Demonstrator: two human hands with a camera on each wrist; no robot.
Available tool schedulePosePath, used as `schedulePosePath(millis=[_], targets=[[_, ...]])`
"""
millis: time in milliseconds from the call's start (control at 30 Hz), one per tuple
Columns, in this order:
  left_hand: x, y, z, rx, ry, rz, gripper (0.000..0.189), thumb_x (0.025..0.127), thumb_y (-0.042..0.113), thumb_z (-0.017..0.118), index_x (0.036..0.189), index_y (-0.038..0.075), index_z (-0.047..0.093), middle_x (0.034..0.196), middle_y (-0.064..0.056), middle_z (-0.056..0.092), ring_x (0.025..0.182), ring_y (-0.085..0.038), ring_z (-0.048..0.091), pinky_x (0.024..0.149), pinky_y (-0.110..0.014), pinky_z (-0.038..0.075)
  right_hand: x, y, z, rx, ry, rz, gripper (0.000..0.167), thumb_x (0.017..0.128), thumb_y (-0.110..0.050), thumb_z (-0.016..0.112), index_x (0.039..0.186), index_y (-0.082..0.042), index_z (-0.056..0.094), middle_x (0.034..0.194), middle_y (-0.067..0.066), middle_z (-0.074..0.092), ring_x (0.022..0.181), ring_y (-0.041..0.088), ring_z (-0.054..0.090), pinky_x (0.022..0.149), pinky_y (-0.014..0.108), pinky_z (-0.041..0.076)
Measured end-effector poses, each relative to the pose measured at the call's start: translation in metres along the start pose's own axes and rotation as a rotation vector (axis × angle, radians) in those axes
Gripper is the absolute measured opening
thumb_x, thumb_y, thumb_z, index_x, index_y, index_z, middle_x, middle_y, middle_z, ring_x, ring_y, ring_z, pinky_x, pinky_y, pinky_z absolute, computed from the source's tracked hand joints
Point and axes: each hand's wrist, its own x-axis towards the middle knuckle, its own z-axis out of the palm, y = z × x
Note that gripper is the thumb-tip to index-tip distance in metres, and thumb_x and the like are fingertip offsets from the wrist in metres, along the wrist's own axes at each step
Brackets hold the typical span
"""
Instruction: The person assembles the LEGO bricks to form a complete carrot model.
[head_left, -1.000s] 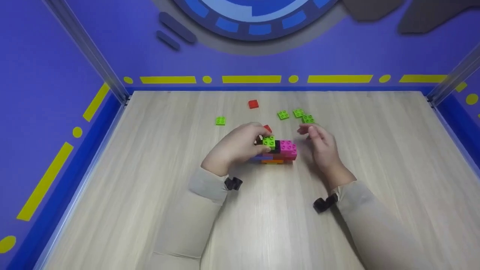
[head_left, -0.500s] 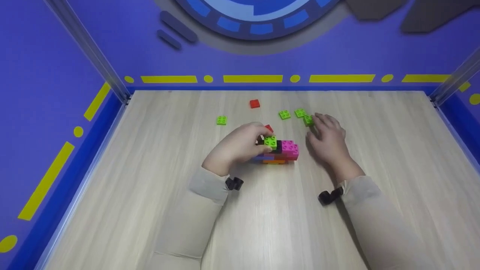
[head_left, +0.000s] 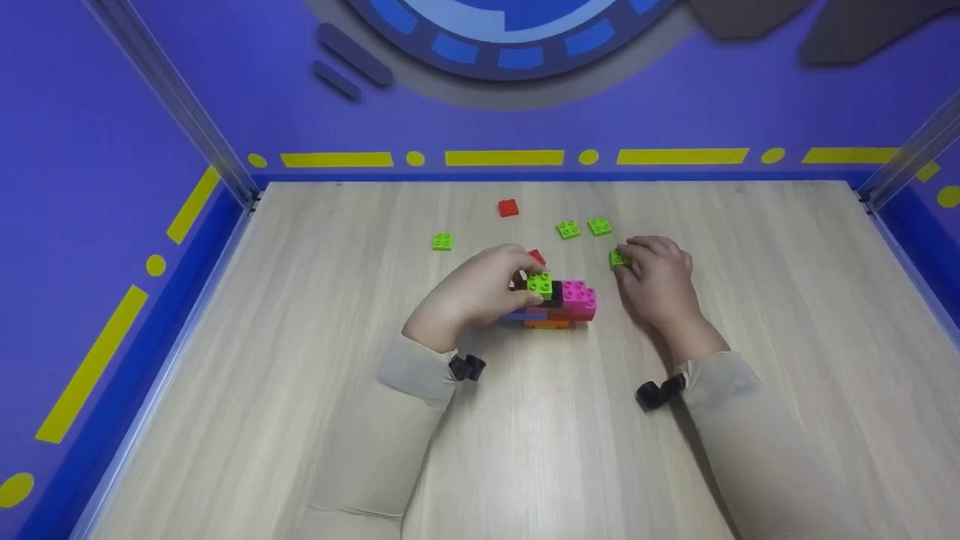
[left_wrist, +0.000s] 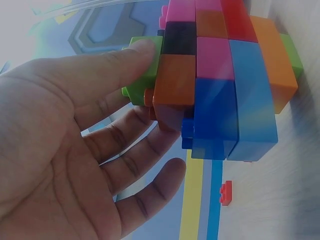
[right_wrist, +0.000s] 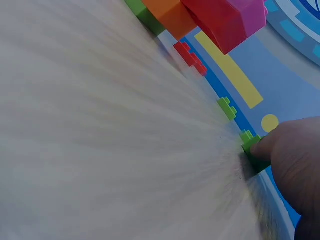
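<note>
Pale wood-grain tabletop (head_left: 525,450) spans the lower head view, blue wall panel (head_left: 225,97) behind. Brick stack (head_left: 579,305) near mid-frame, pink at its right end. Left hand (head_left: 476,289) reaches over from the left and pinches the stack's lime-green top brick (head_left: 539,286). Right of centre, right hand (head_left: 661,281) holds a small green brick (head_left: 618,259) between thumb and fingers, apart from the stack. Loose green pieces: a near pair, left one (head_left: 568,229) and right one (head_left: 599,226), above the stack; a third (head_left: 442,241) farther left. Red brick (head_left: 508,208) at upper centre; second red brick (head_left: 535,256) partly hidden behind the left fingers.

Left wrist view: stack fills the upper right, seen side-on. Thumb lies on the top brick; other fingers bent, some tips behind a brown brick (left_wrist: 174,80). Dark blue brick (left_wrist: 215,117) beside light-blue brick (left_wrist: 253,100); orange brick (left_wrist: 274,65) farther right.

Right wrist view: stack cut by the top edge. Digit at right edge presses the small green brick; rest of that grip out of sight.
</note>
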Motion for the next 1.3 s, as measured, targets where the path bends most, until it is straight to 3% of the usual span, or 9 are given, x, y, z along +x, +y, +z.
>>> schedulePosePath(millis=[167,367,500,600,833,1000,1300], targets=[[0.0,-0.001,0.0,-0.005,-0.002,0.001,0.042,0.105,0.023,0.083,0.146,0.015,0.076,0.137,-0.002,0.075,0.12,-0.021,0.07,0.109,-0.041,0.06,-0.001,-0.001,0.001,0.121,-0.014,0.056,0.041,0.105,-0.016,0.078,0.144,-0.004,0.073,0.147,0.02,0.071,0.145,0.044,0.06,0.129,0.062,0.038],[0.0,-0.002,0.0,-0.01,0.0,0.001,0.041,0.105,0.023,0.083,0.145,0.015,0.076,0.135,-0.002,0.075,0.119,-0.02,0.07,0.108,-0.041,0.06,-0.003,-0.006,0.0,0.323,0.033,0.044,0.043,0.1,-0.013,0.083,0.141,-0.003,0.075,0.14,0.015,0.071,0.13,0.034,0.068,0.115,0.047,0.056],[0.0,-0.002,0.0,-0.011,0.009,0.007,0.04,0.104,0.022,0.085,0.143,0.013,0.078,0.131,-0.003,0.074,0.116,-0.02,0.07,0.107,-0.04,0.06,-0.003,-0.012,0.0,0.446,0.061,0.012,0.038,0.098,-0.008,0.086,0.135,-0.002,0.078,0.135,0.013,0.072,0.118,0.019,0.066,0.106,0.027,0.057],[0.001,-0.002,0.001,0.001,0.015,0.007,0.04,0.104,0.022,0.085,0.142,0.013,0.079,0.128,-0.003,0.073,0.115,-0.02,0.068,0.108,-0.039,0.06,-0.005,-0.017,-0.002,0.558,0.059,0.005,0.035,0.098,-0.006,0.086,0.133,-0.002,0.079,0.132,0.01,0.072,0.115,0.01,0.065,0.105,0.02,0.056],[0.002,-0.005,0.003,-0.019,0.025,-0.001,0.039,0.103,0.022,0.087,0.141,0.014,0.079,0.125,-0.001,0.072,0.114,-0.019,0.066,0.109,-0.039,0.059,-0.014,-0.036,-0.002,0.787,-0.004,-0.014,0.032,0.1,0.0,0.083,0.131,-0.003,0.079,0.129,0.006,0.073,0.118,0.015,0.07,0.109,0.021,0.056],[0.003,-0.008,0.005,-0.047,0.024,-0.008,0.04,0.102,0.022,0.087,0.141,0.014,0.08,0.123,-0.002,0.071,0.113,-0.02,0.066,0.107,-0.038,0.059,-0.02,-0.049,0.0,0.884,-0.034,-0.022,0.031,0.099,0.005,0.08,0.129,-0.001,0.078,0.128,0.006,0.072,0.122,0.02,0.07,0.112,0.022,0.057],[0.003,-0.009,0.004,-0.075,0.025,0.006,0.035,0.103,0.023,0.087,0.136,0.014,0.08,0.122,-0.002,0.07,0.112,-0.02,0.066,0.105,-0.038,0.059,-0.027,-0.061,-0.002,0.931,-0.06,-0.085,0.032,0.098,0.012,0.076,0.126,-0.003,0.08,0.127,0.012,0.071,0.122,0.019,0.071,0.114,0.022,0.056]])
